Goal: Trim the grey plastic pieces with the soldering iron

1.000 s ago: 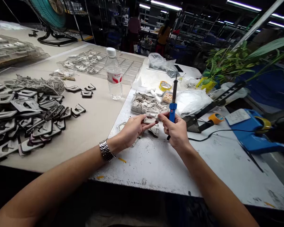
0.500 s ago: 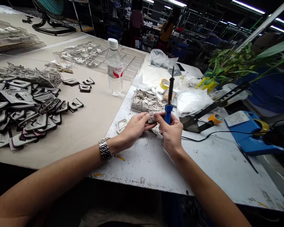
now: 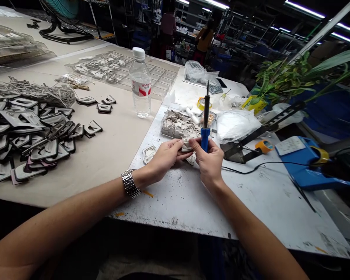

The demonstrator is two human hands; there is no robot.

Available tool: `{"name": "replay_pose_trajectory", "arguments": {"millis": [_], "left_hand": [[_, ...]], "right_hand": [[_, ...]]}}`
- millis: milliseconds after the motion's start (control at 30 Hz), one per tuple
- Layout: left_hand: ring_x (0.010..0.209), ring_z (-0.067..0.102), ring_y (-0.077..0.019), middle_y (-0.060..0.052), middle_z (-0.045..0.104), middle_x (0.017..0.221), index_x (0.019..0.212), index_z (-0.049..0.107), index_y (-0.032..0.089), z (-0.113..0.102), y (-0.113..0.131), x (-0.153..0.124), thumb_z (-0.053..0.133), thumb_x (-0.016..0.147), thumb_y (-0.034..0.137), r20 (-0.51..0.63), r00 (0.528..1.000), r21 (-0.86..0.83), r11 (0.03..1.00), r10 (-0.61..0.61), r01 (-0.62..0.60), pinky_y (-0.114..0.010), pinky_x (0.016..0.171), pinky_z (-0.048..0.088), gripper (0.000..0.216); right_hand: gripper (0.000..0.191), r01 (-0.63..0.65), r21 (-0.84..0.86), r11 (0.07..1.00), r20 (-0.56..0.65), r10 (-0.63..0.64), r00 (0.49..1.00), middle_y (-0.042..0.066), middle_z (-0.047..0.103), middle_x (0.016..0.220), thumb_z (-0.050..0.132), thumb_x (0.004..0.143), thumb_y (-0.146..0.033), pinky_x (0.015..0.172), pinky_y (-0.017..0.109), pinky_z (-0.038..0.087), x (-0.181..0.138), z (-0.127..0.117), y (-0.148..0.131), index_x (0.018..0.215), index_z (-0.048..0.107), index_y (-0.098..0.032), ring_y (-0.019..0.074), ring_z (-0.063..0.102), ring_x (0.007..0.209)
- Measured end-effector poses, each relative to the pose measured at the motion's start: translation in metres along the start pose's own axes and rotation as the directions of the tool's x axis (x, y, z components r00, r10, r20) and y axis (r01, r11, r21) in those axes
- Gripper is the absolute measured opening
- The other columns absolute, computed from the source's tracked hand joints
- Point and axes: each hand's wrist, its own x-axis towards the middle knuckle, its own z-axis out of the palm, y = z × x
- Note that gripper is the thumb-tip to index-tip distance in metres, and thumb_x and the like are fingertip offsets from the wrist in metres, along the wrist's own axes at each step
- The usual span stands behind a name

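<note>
Between the fingertips of both hands is a small pale plastic part [image 3: 187, 144], its lower edge hidden by fingers. My left hand [image 3: 167, 156], closed, pinches it from the left. My right hand [image 3: 210, 161] presses its thumb on the part's right side and also holds a soldering iron [image 3: 204, 134] by its blue handle, tip pointing up. Beside my left hand a light-coloured frame piece [image 3: 148, 154] lies on the white tabletop. Just beyond the hands stands a clear tray [image 3: 163, 134] of small grey pieces. Other pale pieces under my hands are partly covered.
A water bottle [image 3: 141, 87] stands upright beyond my left hand. Black-and-grey frame parts [image 3: 43, 134] are heaped at left. A white plastic bag [image 3: 236, 125], a black bracket [image 3: 236, 152] and a blue tape dispenser [image 3: 306, 165] lie to the right. The iron's cord [image 3: 259, 166] crosses the table.
The pale part has tilted so that more of its face shows between the fingers. The soldering iron has shifted slightly left with my right hand. My left hand has barely moved.
</note>
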Motion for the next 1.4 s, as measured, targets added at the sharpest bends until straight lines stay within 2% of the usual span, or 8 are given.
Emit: {"name": "replay_pose_trajectory", "arguments": {"millis": [367, 567, 667, 733, 833, 967, 1167, 1400], "left_hand": [[0.117, 0.080, -0.0250, -0.017, 0.081, 0.132, 0.097, 0.077, 0.014, 0.0026, 0.0040, -0.0033, 0.068, 0.108, 0.028, -0.024, 1.000, -0.032, 0.999, -0.015, 0.014, -0.047, 0.120, 0.056, 0.020], [0.121, 0.079, -0.0268, -0.017, 0.081, 0.132, 0.096, 0.078, 0.014, 0.0047, 0.0042, -0.0035, 0.066, 0.109, 0.028, -0.023, 0.999, -0.021, 0.999, 0.025, -0.026, -0.047, 0.118, 0.058, 0.023], [0.121, 0.079, -0.0273, -0.016, 0.082, 0.126, 0.102, 0.078, 0.013, 0.0055, 0.0039, -0.0052, 0.077, 0.103, 0.030, -0.007, 0.996, 0.034, 0.996, 0.084, -0.083, -0.048, 0.118, 0.058, 0.017], [0.120, 0.079, -0.0276, -0.015, 0.083, 0.122, 0.109, 0.078, 0.013, 0.0058, 0.0028, -0.0065, 0.085, 0.096, 0.029, 0.022, 0.992, 0.071, 0.989, 0.125, -0.127, -0.048, 0.118, 0.058, 0.022], [0.118, 0.080, -0.0282, -0.014, 0.083, 0.121, 0.115, 0.078, 0.014, 0.0052, 0.0011, -0.0068, 0.089, 0.093, 0.035, 0.041, 0.985, 0.106, 0.980, 0.165, -0.168, -0.047, 0.114, 0.061, 0.032], [0.108, 0.082, -0.0267, -0.014, 0.084, 0.117, 0.113, 0.078, 0.013, 0.0017, 0.0030, -0.0057, 0.087, 0.095, 0.036, 0.008, 0.983, 0.161, 0.970, 0.183, -0.182, -0.045, 0.105, 0.066, 0.031], [0.099, 0.082, -0.0229, -0.014, 0.084, 0.118, 0.113, 0.078, 0.012, -0.0006, 0.0091, -0.0065, 0.084, 0.096, 0.035, -0.018, 0.973, 0.258, 0.941, 0.230, -0.218, -0.042, 0.095, 0.070, 0.029], [0.103, 0.081, -0.0246, -0.015, 0.081, 0.129, 0.118, 0.080, 0.014, 0.0001, 0.0088, -0.0071, 0.085, 0.095, 0.039, 0.015, 0.971, 0.302, 0.925, 0.237, -0.231, -0.040, 0.090, 0.071, 0.035]], "right_hand": [[0.039, 0.012, -0.016, 1.000, 0.041, -0.011, 0.999, -0.001, 0.066, 0.077, 0.096, 0.081, -0.055, 0.059, 0.029, 0.047, 0.0008, -0.0019, 0.0002, 0.092, 0.078, -0.022, 0.0143, 0.055, 0.066], [0.033, 0.175, -0.140, 0.975, 0.041, -0.171, 0.985, 0.001, 0.070, 0.087, 0.087, 0.092, -0.054, 0.076, 0.033, 0.052, -0.0030, 0.0003, -0.0030, 0.095, 0.078, -0.022, 0.0173, 0.060, 0.078], [0.031, 0.266, -0.260, 0.928, 0.026, -0.268, 0.963, 0.004, 0.070, 0.100, 0.084, 0.095, -0.054, 0.088, 0.036, 0.053, -0.0025, -0.0004, -0.0027, 0.096, 0.079, -0.023, 0.0201, 0.063, 0.091], [0.032, 0.282, -0.298, 0.912, 0.010, -0.293, 0.956, 0.006, 0.068, 0.107, 0.086, 0.093, -0.055, 0.092, 0.037, 0.053, -0.0012, -0.0012, -0.0009, 0.095, 0.080, -0.023, 0.0211, 0.064, 0.096], [0.037, 0.199, -0.200, 0.959, 0.032, -0.197, 0.980, 0.005, 0.069, 0.104, 0.087, 0.091, -0.057, 0.087, 0.035, 0.054, 0.0003, -0.0020, 0.0018, 0.097, 0.077, -0.022, 0.0197, 0.065, 0.091], [0.035, 0.121, -0.056, 0.991, 0.085, -0.116, 0.990, 0.000, 0.072, 0.093, 0.089, 0.091, -0.051, 0.076, 0.031, 0.053, -0.0004, -0.0027, -0.0006, 0.103, 0.072, -0.023, 0.0165, 0.063, 0.080], [0.033, 0.076, -0.043, 0.996, 0.110, -0.071, 0.991, -0.002, 0.067, 0.088, 0.090, 0.089, -0.047, 0.064, 0.028, 0.051, -0.0023, -0.0038, -0.0058, 0.102, 0.070, -0.023, 0.0131, 0.055, 0.068], [0.039, 0.004, -0.027, 1.000, 0.094, -0.001, 0.996, -0.003, 0.064, 0.086, 0.092, 0.084, -0.050, 0.054, 0.025, 0.043, -0.0013, -0.0050, -0.0052, 0.100, 0.067, -0.024, 0.0124, 0.050, 0.066]]}}
